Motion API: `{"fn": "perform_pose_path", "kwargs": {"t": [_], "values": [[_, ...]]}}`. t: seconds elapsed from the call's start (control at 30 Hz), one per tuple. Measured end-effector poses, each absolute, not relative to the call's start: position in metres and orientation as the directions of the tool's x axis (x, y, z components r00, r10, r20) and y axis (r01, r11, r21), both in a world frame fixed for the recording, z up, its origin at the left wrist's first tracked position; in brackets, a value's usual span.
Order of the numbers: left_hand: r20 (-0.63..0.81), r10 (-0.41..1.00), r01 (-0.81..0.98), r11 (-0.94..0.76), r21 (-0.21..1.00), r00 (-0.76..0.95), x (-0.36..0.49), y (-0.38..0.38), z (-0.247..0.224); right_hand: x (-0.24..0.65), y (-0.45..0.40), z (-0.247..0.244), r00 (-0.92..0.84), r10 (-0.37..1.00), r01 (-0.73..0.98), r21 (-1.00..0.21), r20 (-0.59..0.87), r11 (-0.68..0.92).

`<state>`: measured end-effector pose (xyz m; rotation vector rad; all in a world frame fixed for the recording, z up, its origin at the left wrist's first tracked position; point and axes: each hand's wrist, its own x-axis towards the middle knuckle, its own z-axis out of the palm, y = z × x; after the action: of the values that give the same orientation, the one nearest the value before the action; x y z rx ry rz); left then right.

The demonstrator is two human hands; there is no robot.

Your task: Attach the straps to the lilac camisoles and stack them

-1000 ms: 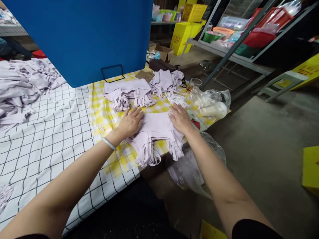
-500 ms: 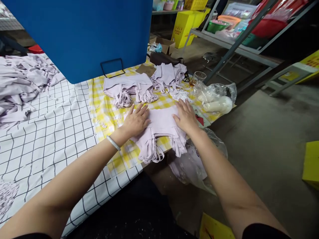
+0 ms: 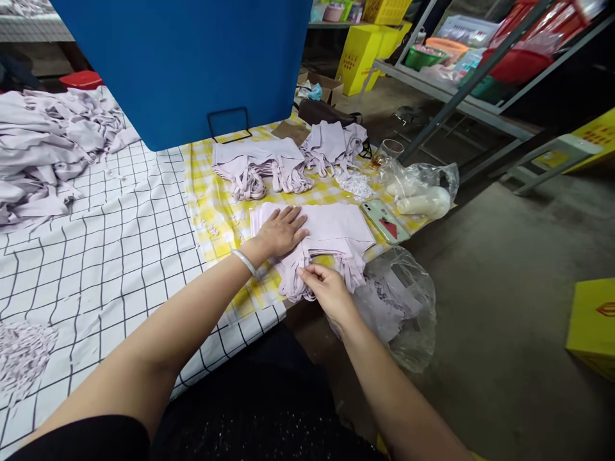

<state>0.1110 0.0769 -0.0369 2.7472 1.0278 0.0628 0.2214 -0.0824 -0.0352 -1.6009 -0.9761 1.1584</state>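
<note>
A stack of pale lilac fabric pieces (image 3: 336,224) with looped straps lies near the table's front edge. My left hand (image 3: 283,232) rests flat on its left part, fingers spread. At the front, my right hand (image 3: 327,288) pinches the hanging fabric straps (image 3: 294,278) at the stack's left side, thumb against fingers. Behind it sits a second stack of the same fabric (image 3: 259,153), its straps facing me. A looser heap of such pieces (image 3: 334,141) lies to the right of that.
A large blue board (image 3: 182,70) stands at the back. Right of the stack are a phone (image 3: 385,221), a glass (image 3: 390,150) and a plastic bag with white cones (image 3: 423,200). A clear bag of scraps (image 3: 403,307) hangs off the edge. Lilac cloth (image 3: 52,147) is piled left.
My right hand has left the stack's upper right and come down to the straps at its front left, uncovering the phone. My left hand stays flat on the stack.
</note>
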Motion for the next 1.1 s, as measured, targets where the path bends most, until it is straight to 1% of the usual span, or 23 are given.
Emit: {"fn": "perform_pose_path", "kwargs": {"t": [0.1, 0.17, 0.23, 0.3, 0.4, 0.47, 0.5, 0.53, 0.57, 0.6, 0.63, 0.67, 0.7, 0.73, 0.77, 0.8, 0.83, 0.87, 0.93, 1.0, 1.1], "values": [[-0.033, 0.656, 0.647, -0.734, 0.204, 0.754, 0.108, 0.076, -0.039, 0.219, -0.094, -0.019, 0.229, 0.937, -0.032, -0.964, -0.263, -0.263], [-0.03, 0.655, 0.645, -0.735, 0.207, 0.755, 0.107, 0.076, -0.041, 0.216, -0.107, -0.012, 0.198, 0.941, -0.073, -0.962, -0.273, -0.264], [-0.021, 0.651, 0.64, -0.738, 0.214, 0.759, 0.107, 0.077, -0.042, 0.21, -0.12, -0.011, 0.174, 0.941, -0.068, -0.957, -0.291, -0.283], [-0.008, 0.65, 0.636, -0.74, 0.219, 0.76, 0.109, 0.079, -0.043, 0.205, -0.131, -0.016, 0.186, 0.937, -0.029, -0.955, -0.296, -0.296], [-0.011, 0.663, 0.645, -0.725, 0.241, 0.749, 0.11, 0.076, -0.039, 0.197, -0.147, -0.027, 0.273, 0.922, 0.026, -0.956, -0.275, -0.293], [-0.002, 0.684, 0.654, -0.697, 0.293, 0.73, 0.101, 0.067, -0.032, 0.193, -0.159, -0.032, 0.402, 0.9, 0.084, -0.972, -0.169, -0.22], [0.025, 0.697, 0.652, -0.681, 0.334, 0.716, 0.092, 0.06, -0.029, 0.19, -0.163, -0.035, 0.478, 0.876, 0.135, -0.979, -0.071, -0.153], [0.063, 0.706, 0.633, -0.667, 0.394, 0.705, 0.08, 0.052, -0.026, 0.187, -0.164, -0.037, 0.539, 0.841, 0.193, -0.979, 0.045, -0.072], [0.1, 0.729, 0.612, -0.633, 0.473, 0.677, 0.064, 0.042, -0.024, 0.183, -0.161, -0.039, 0.55, 0.825, 0.254, -0.967, 0.13, -0.017], [0.135, 0.77, 0.587, -0.576, 0.57, 0.624, 0.046, 0.032, -0.023, 0.177, -0.154, -0.041, 0.519, 0.834, 0.316, -0.949, 0.188, 0.017], [0.155, 0.816, 0.541, -0.498, 0.678, 0.557, 0.026, 0.021, -0.023, 0.168, -0.142, -0.042, 0.44, 0.866, 0.372, -0.926, 0.237, 0.064], [0.148, 0.872, 0.47, -0.387, 0.793, 0.468, 0.005, 0.009, -0.024, 0.154, -0.126, -0.042, 0.306, 0.913, 0.42, -0.899, 0.269, 0.124], [0.105, 0.932, 0.366, -0.238, 0.9, 0.348, -0.018, -0.002, -0.026, 0.136, -0.107, -0.041, 0.13, 0.949, 0.455, -0.867, 0.289, 0.202], [0.041, 0.978, 0.233, -0.089, 0.968, 0.203, -0.042, -0.012, -0.027, 0.114, -0.086, -0.038, -0.063, 0.953, 0.471, -0.833, 0.297, 0.291], [-0.037, 0.998, 0.084, 0.033, 0.996, 0.045, -0.065, -0.02, -0.029, 0.088, -0.064, -0.036, -0.246, 0.922, 0.472, -0.794, 0.298, 0.382], [-0.118, 0.987, -0.072, 0.111, 0.991, -0.108, -0.088, -0.026, -0.031, 0.059, -0.04, -0.033, -0.391, 0.873, 0.472, -0.751, 0.29, 0.461], [-0.185, 0.952, -0.214, 0.133, 0.968, -0.243, -0.109, -0.029, -0.032, 0.028, -0.016, -0.032, -0.484, 0.826, 0.484, -0.699, 0.289, 0.527], [-0.229, 0.905, -0.329, 0.107, 0.938, -0.359, -0.128, -0.031, -0.034, -0.005, 0.007, -0.031, -0.544, 0.787, 0.505, -0.636, 0.29, 0.584], [-0.258, 0.811, -0.469, -0.023, 0.883, -0.525, -0.155, -0.029, -0.038, -0.071, 0.053, -0.033, -0.633, 0.729, 0.577, -0.468, 0.261, 0.669], [-0.279, 0.746, -0.545, -0.131, 0.828, -0.604, -0.169, -0.025, -0.041, -0.136, 0.095, -0.037, -0.679, 0.693, 0.58, -0.401, 0.244, 0.709], [-0.325, 0.75, -0.632, -0.157, 0.759, -0.576, -0.167, -0.023, -0.047, -0.22, 0.148, -0.041, -0.712, 0.663, 0.583, -0.333, 0.23, 0.741]]}}
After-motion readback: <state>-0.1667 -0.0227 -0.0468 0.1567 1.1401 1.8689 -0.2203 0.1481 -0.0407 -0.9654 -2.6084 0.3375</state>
